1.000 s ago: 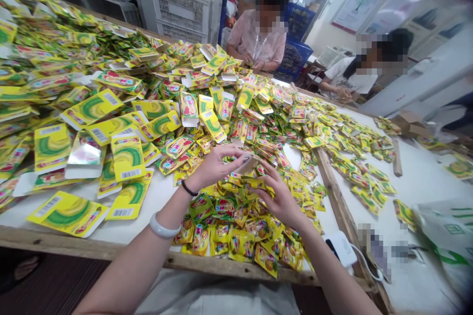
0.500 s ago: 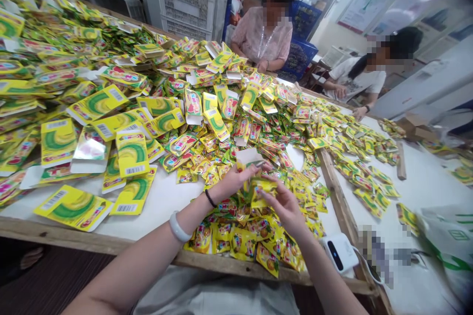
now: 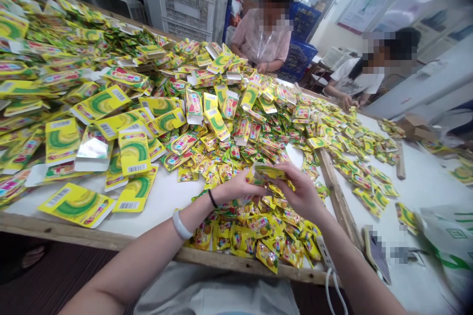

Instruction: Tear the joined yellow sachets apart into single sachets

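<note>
From the head view, here we are, both hands meeting just right of centre! The left hand [image 3: 240, 186] comes up from the lower left, a dark beaded bracelet [image 3: 212, 199] and a pale bangle [image 3: 181, 225] on its arm, fingers closed around the near end of a yellow-green package [image 3: 272, 173]. And there's the right hand [image 3: 301, 191], pinching that same package from the other side, thumb below, fingers above! Carton or sachet? Too small to tell at this angle, but it's up above the heap, mid-frame.

Right beneath them, a thick spread of shiny yellow sachets [image 3: 244, 241] runs down to the wooden edge [image 3: 111, 243] at the bottom. Over to the left, yellow cartons [image 3: 76, 205] lie flat or overlapping on the white tabletop [image 3: 168, 194], the pile climbing all the way to the upper left corner. A wooden strip [image 3: 338, 197] slants down right of centre, more packets [image 3: 365, 202] beyond it, and a white plastic bag [image 3: 451, 236] fills the lower right.

Up top, a person in a pink top [image 3: 264, 39] works at the far side, and toward the upper right, another in a white top [image 3: 358, 78] bends over the packets.
</note>
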### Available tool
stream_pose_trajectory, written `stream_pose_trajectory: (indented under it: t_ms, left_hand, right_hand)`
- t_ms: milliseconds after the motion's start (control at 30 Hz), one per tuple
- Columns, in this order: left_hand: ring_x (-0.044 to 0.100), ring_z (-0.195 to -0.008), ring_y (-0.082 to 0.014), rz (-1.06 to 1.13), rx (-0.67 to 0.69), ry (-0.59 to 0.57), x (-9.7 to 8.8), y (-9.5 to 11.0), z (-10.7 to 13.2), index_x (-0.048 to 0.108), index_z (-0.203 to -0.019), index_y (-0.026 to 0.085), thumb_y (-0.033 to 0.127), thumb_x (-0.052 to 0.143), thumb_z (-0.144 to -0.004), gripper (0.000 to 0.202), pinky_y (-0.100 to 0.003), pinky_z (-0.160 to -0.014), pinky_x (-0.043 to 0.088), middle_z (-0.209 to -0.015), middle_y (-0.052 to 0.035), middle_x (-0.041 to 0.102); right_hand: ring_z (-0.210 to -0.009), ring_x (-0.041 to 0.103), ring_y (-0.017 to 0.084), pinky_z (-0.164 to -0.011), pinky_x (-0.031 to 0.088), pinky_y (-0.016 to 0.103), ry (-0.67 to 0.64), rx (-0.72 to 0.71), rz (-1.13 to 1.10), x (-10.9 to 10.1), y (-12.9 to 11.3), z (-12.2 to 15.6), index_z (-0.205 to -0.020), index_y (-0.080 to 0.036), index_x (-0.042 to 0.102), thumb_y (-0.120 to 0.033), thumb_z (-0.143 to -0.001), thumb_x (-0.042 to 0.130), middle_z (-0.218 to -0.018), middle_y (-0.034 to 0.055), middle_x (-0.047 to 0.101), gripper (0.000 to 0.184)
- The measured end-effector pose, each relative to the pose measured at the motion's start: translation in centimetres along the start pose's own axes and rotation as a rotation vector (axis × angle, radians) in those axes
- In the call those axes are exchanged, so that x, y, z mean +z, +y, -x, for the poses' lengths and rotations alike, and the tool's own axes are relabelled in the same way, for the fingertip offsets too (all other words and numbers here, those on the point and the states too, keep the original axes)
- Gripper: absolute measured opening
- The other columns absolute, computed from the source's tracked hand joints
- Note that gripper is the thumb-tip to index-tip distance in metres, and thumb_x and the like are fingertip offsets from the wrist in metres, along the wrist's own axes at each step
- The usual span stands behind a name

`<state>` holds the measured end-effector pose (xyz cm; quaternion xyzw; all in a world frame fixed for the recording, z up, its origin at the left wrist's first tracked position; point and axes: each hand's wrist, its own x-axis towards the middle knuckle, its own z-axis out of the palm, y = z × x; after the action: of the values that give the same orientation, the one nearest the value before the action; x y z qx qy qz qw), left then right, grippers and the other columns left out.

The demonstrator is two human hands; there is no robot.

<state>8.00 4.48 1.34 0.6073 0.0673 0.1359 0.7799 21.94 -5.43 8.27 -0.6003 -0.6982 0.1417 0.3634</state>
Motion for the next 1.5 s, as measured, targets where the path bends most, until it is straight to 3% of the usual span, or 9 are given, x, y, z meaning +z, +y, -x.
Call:
stream_pose_trajectory:
  t_ms: [167, 400, 633, 767, 867, 967, 1133, 1333, 1500]
  left_hand:
    - [0.053, -0.058, -0.0104, -0.168, -0.023, -0.075, 0.6, -0.7, 0.0, 0.055, -0.083, 0.014, 0.025, 0.071, -0.062, 0.028, -0.023, -0.054, 0.044, -0.067, 0.0021, 0.057]
    - [0.05, -0.047, -0.0094, -0.064, -0.081, -0.216, 0.6, -0.8, 0.1, 0.051, -0.084, 0.016, 0.028, 0.071, -0.065, 0.03, -0.022, -0.046, 0.042, -0.058, 0.0042, 0.054]
    - [0.061, -0.082, -0.0193, -0.25, 0.024, -0.196, 1.7, -1.3, 0.4, 0.047, -0.116, 0.016, 0.031, 0.071, -0.064, 0.059, -0.031, -0.07, 0.05, -0.098, -0.0071, 0.062]
    - [0.048, -0.115, -0.0252, -0.497, 0.181, -0.083, 1.5, -0.4, 0.6, 0.027, -0.136, 0.021, 0.032, 0.074, -0.062, 0.088, -0.037, -0.095, 0.041, -0.127, -0.0118, 0.049]
    - [0.042, -0.12, -0.025, -0.82, 0.24, 0.113, -0.1, 0.6, 0.6, 0.037, -0.13, 0.022, 0.028, 0.062, -0.074, 0.062, -0.041, -0.102, 0.033, -0.129, -0.011, 0.046]
    - [0.044, -0.114, -0.0266, -1.179, 0.166, 0.301, -1.4, 0.3, 0.3, 0.047, -0.118, 0.02, 0.025, 0.057, -0.076, 0.044, -0.044, -0.098, 0.034, -0.117, -0.0103, 0.052]
    - [0.043, -0.113, -0.0257, -1.396, 0.156, 0.377, -1.3, -1.4, -0.2, 0.049, -0.116, 0.017, 0.015, 0.05, -0.078, 0.038, -0.04, -0.092, 0.038, -0.116, -0.0115, 0.051]
    - [0.057, -0.09, -0.0197, -1.06, 0.208, 0.476, -3.6, -0.8, -0.5, 0.062, -0.093, 0.017, 0.024, 0.044, -0.086, 0.021, -0.034, -0.082, 0.043, -0.092, -0.0063, 0.063]
    - [0.057, -0.057, -0.0142, -0.618, 0.09, 0.513, -4.0, 0.1, -0.6, 0.062, -0.078, 0.016, 0.042, 0.045, -0.085, 0.032, -0.025, -0.056, 0.042, -0.062, -0.0005, 0.061]
  right_hand:
    - [-0.092, 0.057, 0.019, -0.081, 0.048, 0.035, -0.383, -0.022, 0.13, -1.8, -1.8, 0.7, -0.108, -0.023, 0.058, -0.014, -0.086, 0.044, -0.101, 0.0083, 0.059, 0.027]
    - [-0.079, 0.061, 0.017, -0.061, 0.052, 0.029, -0.025, 0.06, -0.13, -1.2, 0.3, 3.0, -0.092, -0.024, 0.063, -0.021, -0.085, 0.054, -0.097, 0.0068, 0.061, 0.012]
    - [-0.078, 0.061, 0.017, -0.071, 0.048, 0.029, -0.277, 0.101, -0.123, 1.3, -0.7, 5.1, -0.083, -0.021, 0.064, -0.024, -0.089, 0.047, -0.083, 0.0047, 0.065, 0.019]
    - [-0.077, 0.06, 0.019, -0.068, 0.047, 0.031, 0.04, 0.203, 0.092, -2.1, 1.5, 6.6, -0.085, -0.02, 0.062, -0.03, -0.088, 0.048, -0.087, 0.0069, 0.064, 0.018]
    - [-0.064, 0.057, 0.021, -0.062, 0.045, 0.036, 0.555, 0.433, 0.634, -7.1, 5.1, 6.8, -0.098, -0.017, 0.061, -0.038, -0.084, 0.051, -0.088, 0.0103, 0.063, 0.027]
    - [-0.07, 0.058, 0.024, -0.068, 0.045, 0.042, 0.609, 0.441, 0.892, -8.9, 7.9, 5.4, -0.118, -0.015, 0.052, -0.036, -0.081, 0.053, -0.104, 0.0151, 0.06, 0.042]
    - [-0.097, 0.055, 0.027, -0.085, 0.044, 0.043, 0.067, 0.086, 0.501, -1.5, 10.4, 0.9, -0.108, -0.023, 0.061, -0.031, -0.077, 0.058, -0.104, 0.0095, 0.061, 0.033]
    - [-0.113, 0.045, 0.028, -0.093, 0.038, 0.05, 0.246, 0.123, 0.381, 0.3, 10.2, -0.6, -0.089, -0.021, 0.065, -0.031, -0.086, 0.048, -0.116, 0.0112, 0.054, 0.02]
    - [-0.117, 0.047, 0.023, -0.09, 0.043, 0.038, 0.203, 0.283, -0.32, -0.6, 6.2, 0.1, -0.075, -0.019, 0.058, -0.038, -0.086, 0.051, -0.128, 0.0071, 0.051, 0.024]
